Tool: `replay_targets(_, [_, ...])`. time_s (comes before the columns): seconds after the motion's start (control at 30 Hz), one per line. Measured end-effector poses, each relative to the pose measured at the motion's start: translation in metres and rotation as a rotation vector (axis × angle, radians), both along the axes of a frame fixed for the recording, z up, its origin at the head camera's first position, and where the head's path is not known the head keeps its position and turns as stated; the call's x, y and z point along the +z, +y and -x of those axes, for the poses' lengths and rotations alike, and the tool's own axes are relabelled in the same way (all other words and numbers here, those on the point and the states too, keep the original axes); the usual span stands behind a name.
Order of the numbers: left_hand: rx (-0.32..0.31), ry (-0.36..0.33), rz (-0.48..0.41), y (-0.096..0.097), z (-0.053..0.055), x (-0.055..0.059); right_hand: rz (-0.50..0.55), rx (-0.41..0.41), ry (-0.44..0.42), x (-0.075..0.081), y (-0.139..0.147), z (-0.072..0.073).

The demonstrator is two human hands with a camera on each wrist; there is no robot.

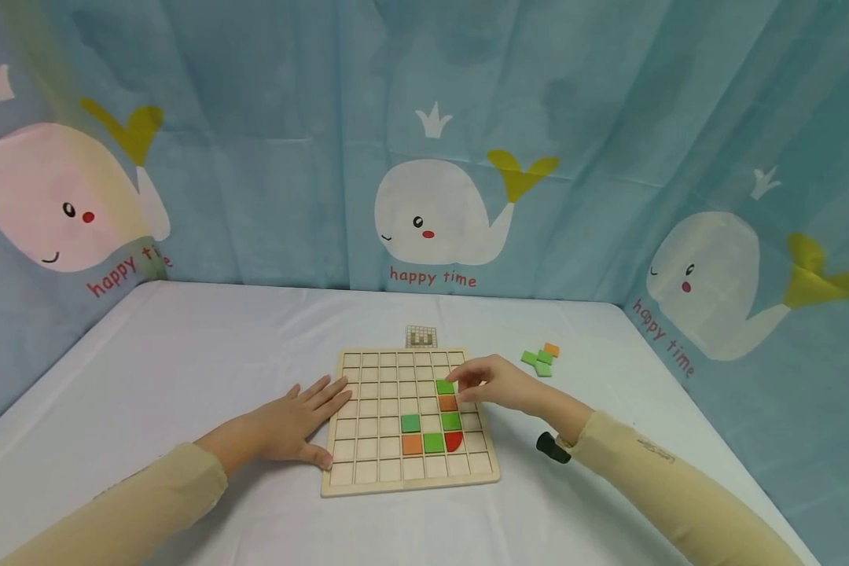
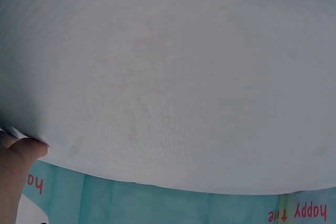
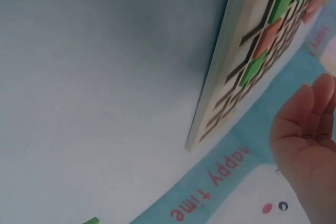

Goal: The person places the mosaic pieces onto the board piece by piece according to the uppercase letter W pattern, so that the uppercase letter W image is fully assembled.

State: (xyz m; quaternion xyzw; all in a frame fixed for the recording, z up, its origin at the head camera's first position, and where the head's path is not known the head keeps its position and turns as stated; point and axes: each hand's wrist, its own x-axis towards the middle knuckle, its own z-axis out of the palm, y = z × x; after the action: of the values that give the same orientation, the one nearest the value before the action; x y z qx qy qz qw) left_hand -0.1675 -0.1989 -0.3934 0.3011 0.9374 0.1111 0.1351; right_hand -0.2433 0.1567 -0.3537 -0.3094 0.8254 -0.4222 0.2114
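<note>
A square wooden grid board lies on the white table. Spread flat, my left hand rests at its left edge, fingertips on the rim. My right hand hovers over the right side with bent fingers, beside the uppermost green tile; the right wrist view shows nothing between the fingers of that hand. Below this tile come an orange tile, another green tile and a red rounded piece. Left of the red piece sit a green tile, an orange tile and a darker green tile.
Several loose green and orange tiles lie right of the board. A small card with a printed grid touches or nearly touches the board's far edge. A black object shows by the right sleeve. A blue whale-print curtain encloses the table.
</note>
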Motion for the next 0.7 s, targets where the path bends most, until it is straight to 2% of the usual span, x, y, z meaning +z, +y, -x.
replay_targets(0.17, [-0.008, 0.012, 0.0, 0.0, 0.0, 0.0, 0.018, -0.056, -0.039, 0.004, 0.01, 0.001])
replay_targets(0.47, [-0.006, 0.005, -0.001, 0.0, 0.0, 0.001, 0.021, -0.135, -0.043, 0.014, 0.033, 0.005])
replay_targets(0.7, [-0.009, 0.004, -0.006, 0.0, 0.0, 0.001, 0.015, -0.209, 0.0, 0.02, 0.049, 0.009])
